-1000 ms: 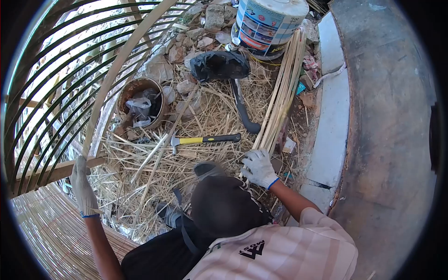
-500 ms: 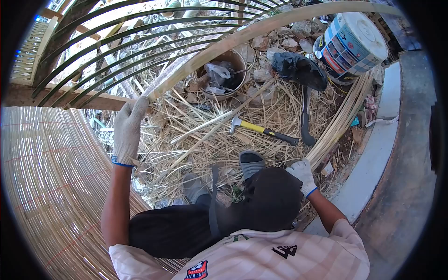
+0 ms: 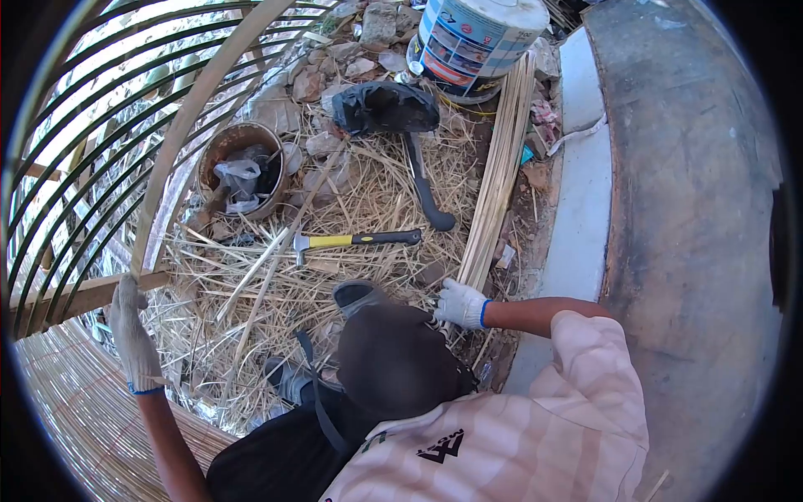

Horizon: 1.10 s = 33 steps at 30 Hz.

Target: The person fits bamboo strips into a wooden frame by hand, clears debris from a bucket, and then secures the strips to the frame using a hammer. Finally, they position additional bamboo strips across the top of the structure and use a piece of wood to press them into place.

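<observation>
My left hand (image 3: 136, 339), in a pale work glove with a blue cuff, is closed at the lower end of a long flat bamboo strip (image 3: 188, 109). The strip rises in front of the dark curved slats (image 3: 92, 159) of a frame, above its wooden rail (image 3: 92, 299). On the right, my gloved right hand (image 3: 462, 303) has its fingers curled at the near end of a bundle of thin bamboo strips (image 3: 499, 171) on the ground; the fingertips are partly hidden. Between my hands lies a claw hammer (image 3: 355, 239) with a yellow and black handle.
A rusty bucket (image 3: 207, 163) holds plastic bags. Beyond the hammer lie a dark tool handle (image 3: 425, 188) and a black plastic bag (image 3: 381, 105). A paint bucket (image 3: 473, 50) stands at the back. Right is a pale ledge (image 3: 577, 192); lower left, a slatted mat (image 3: 75, 402).
The view has swung right, so things appear farther left. The strip at my left hand now stands more upright. My right hand stays at the bundle's near end; its forearm now reaches in from the right.
</observation>
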{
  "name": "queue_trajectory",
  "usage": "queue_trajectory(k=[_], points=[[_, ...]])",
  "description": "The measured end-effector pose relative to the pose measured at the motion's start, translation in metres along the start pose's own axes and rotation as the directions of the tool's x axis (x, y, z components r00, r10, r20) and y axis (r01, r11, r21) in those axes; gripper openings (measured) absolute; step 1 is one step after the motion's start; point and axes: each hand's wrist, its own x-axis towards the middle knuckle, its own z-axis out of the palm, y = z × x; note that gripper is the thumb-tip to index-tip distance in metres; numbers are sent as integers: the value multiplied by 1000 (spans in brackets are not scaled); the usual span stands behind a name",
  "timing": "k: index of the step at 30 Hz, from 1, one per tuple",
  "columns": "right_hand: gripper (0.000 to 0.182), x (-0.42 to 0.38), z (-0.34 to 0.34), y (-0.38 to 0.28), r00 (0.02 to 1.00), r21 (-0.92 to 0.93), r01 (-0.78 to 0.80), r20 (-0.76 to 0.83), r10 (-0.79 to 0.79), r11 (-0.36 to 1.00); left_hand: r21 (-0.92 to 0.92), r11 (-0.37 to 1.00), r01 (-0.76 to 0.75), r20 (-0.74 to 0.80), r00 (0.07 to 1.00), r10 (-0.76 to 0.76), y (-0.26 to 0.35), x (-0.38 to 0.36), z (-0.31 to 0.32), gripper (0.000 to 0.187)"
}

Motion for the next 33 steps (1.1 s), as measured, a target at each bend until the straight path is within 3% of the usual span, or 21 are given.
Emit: queue_trajectory(k=[2,4,8,10,14,15,16,18,19,20,21,22,24,27,28,30,32,33], points=[[14,1,11,-2,999,14,-17,-45,18,1000,25,999,-48,-8,999,49,4,-2,2,55],[8,4,11,-4,998,-35,-36,58,38,999,12,999,-44,3,999,44,3,-5,2,52],[14,-6,17,-8,952,-119,-57,291,90,991,-19,999,-26,-25,999,26,-6,0,1,51],[17,-23,35,-9,955,-121,-64,282,96,991,-25,999,-46,-53,998,44,-7,-1,1,50],[33,-66,75,-8,831,-73,-215,510,221,974,3,996,-90,-39,995,90,-10,-1,-1,49],[47,-81,65,0,780,-62,-110,613,125,992,-35,996,-77,-51,996,75,-11,-1,0,49],[47,-89,41,5,779,-62,-112,614,127,992,-74,995,-65,-62,996,61,-12,0,1,49],[55,-97,-6,16,754,332,-431,644,133,839,-84,996,-35,-47,998,31,-13,3,-1,48],[55,-91,-14,19,691,440,-658,676,258,611,-91,996,-5,-27,1000,3,-11,4,-2,48],[55,-86,-14,17,692,442,-658,675,257,610,-90,996,-7,-27,1000,4,-7,2,0,48],[58,-82,-12,13,704,467,-710,454,546,527,-35,999,-21,-26,999,20,2,-2,4,47],[61,-80,-9,9,600,514,-736,191,777,442,18,999,-35,-26,999,36,7,-3,6,47],[66,-72,10,4,598,493,-728,117,793,476,-20,998,-57,-11,998,57,4,-1,10,48],[69,-57,29,1,410,527,-735,-154,899,426,-92,994,-54,-10,999,53,9,-1,10,51],[69,-54,30,1,428,522,-725,-170,888,449,-127,991,-34,7,999,35,16,-2,12,53],[72,-52,34,9,551,532,-716,32,834,453,-27,999,-26,-9,1000,26,44,-12,16,54],[72,-62,21,11,571,587,-684,61,819,434,9,995,-103,-46,994,104,34,-10,14,55],[73,-67,12,7,530,626,-680,58,846,383,22,992,-123,-66,990,124,31,-9,13,55]])
